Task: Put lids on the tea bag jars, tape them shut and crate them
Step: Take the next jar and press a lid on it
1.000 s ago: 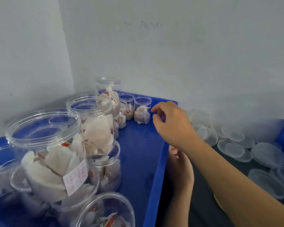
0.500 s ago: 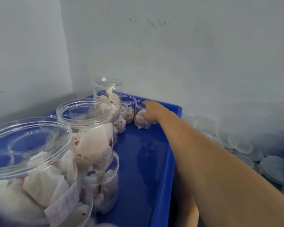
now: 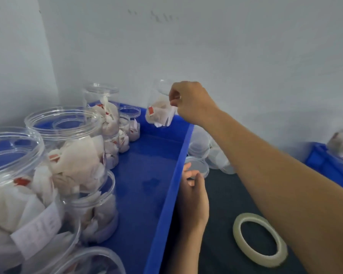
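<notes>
My right hand (image 3: 190,101) grips a small clear jar of tea bags (image 3: 159,107) by its rim and holds it in the air above the far corner of the blue crate (image 3: 174,175). My left hand (image 3: 194,196) lies just right of the crate's wall, its fingertips touching a clear lid (image 3: 198,166) on the dark table. Several open jars of tea bags stand in the crate's left half, with a big one (image 3: 71,151) in front. A roll of clear tape (image 3: 259,239) lies flat on the table under my right forearm.
A heap of loose clear lids (image 3: 210,151) sits against the white wall, right of the crate. A second blue crate (image 3: 329,167) with a jar in it stands at the right edge. Walls close off the back and left.
My right hand took hold of the small jar at the crate's far corner and lifted it up and to the right. My left hand now reaches a lid.
</notes>
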A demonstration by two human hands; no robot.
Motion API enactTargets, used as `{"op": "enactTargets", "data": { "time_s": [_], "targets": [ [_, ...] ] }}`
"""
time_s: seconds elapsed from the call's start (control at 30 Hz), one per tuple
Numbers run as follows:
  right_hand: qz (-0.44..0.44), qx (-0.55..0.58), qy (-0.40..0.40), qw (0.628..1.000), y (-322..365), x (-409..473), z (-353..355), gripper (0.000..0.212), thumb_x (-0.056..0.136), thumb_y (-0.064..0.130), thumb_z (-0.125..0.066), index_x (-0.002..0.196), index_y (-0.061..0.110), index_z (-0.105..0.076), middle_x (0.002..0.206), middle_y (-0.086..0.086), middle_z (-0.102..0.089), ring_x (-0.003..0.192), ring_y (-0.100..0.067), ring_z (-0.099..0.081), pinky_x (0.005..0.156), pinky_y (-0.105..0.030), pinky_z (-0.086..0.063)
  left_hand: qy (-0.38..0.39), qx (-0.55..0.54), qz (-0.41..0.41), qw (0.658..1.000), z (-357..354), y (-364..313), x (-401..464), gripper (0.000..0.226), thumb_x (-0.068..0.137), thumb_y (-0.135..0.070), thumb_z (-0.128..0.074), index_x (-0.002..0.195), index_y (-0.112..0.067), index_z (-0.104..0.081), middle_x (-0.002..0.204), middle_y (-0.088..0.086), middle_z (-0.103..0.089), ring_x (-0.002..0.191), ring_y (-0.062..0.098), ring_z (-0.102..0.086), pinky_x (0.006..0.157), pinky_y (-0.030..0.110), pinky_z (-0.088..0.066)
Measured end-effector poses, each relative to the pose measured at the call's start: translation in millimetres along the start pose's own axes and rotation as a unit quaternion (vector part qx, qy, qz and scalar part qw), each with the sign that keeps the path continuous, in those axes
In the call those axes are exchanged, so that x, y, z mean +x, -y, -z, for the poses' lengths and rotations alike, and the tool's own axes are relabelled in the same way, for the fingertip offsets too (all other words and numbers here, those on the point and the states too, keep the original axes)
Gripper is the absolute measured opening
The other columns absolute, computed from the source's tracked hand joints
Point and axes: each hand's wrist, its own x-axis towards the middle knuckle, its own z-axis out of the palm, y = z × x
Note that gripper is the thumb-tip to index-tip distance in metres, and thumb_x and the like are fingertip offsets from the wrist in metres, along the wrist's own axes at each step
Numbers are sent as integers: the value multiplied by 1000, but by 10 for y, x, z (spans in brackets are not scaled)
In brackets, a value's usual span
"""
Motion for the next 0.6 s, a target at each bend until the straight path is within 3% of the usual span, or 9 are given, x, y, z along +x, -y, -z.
{"op": "enactTargets", "data": {
  "time_s": [0.07, 0.17, 0.27, 0.37, 0.43, 0.5, 0.6],
  "targets": [
    [-1, 49, -55, 997, -94, -213, 345, 16, 96, 3, -64, 98, 16, -72, 104, -1, -72, 92, -20, -66, 79, -25, -55, -7, 22, -6, 1000, 2, -11, -16, 34, 104, -25, -60, 137, -33, -55, 121, -17, -66, 105, -9, -63, 79, 10, -49],
    [-18, 94, -111, 989, -318, -727, 748, 14, 95, 7, -69, 92, 21, -71, 95, 6, -71, 76, -5, -64, 60, -5, -40, -2, 38, -18, 999, -10, -46, -50, 37, 104, -28, -60, 140, -30, -53, 122, -18, -64, 103, -11, -61, 76, 12, -47],
    [-57, 77, -102, 990, -540, -1316, 802, 16, 96, 7, -70, 93, 22, -72, 93, 13, -69, 78, -5, -63, 66, -7, -42, 7, 34, -24, 999, -28, -30, -106, 32, 110, -35, -48, 142, -33, -52, 125, -19, -63, 110, 0, -63, 83, 22, -48],
    [-91, 22, -9, 996, -706, -1767, 584, 17, 97, 1, -68, 96, 17, -73, 96, 7, -66, 81, -8, -62, 81, -26, -49, 61, 48, -72, 994, -38, -46, -172, 45, 107, -48, -41, 150, -37, -43, 138, -16, -59, 121, 1, -58, 95, 29, -48],
    [-104, 7, 42, 994, -758, -1994, 409, 17, 96, 1, -67, 96, 17, -72, 99, 6, -64, 81, -5, -60, 83, -30, -49, 128, 68, -113, 983, -28, -26, -198, 67, 97, -45, -54, 160, -35, -31, 153, -13, -47, 136, 2, -49, 110, 31, -45],
    [-100, 32, 45, 994, -792, -2147, 264, 15, 95, 1, -69, 96, 16, -73, 99, 5, -65, 89, -12, -62, 86, -33, -49, 176, 123, -139, 967, -32, 14, -204, 90, 91, -33, -70, 164, -38, -18, 163, -8, -38, 146, 8, -43, 116, 38, -46],
    [-68, 86, 48, 993, -815, -2268, 122, 15, 97, 7, -70, 96, 22, -71, 98, 14, -62, 94, -3, -60, 86, -27, -49, 155, 164, -159, 961, -88, 53, -237, 104, 86, -36, -80, 164, -45, -11, 165, -7, -38, 150, 9, -41, 117, 37, -47]
  ]
}}
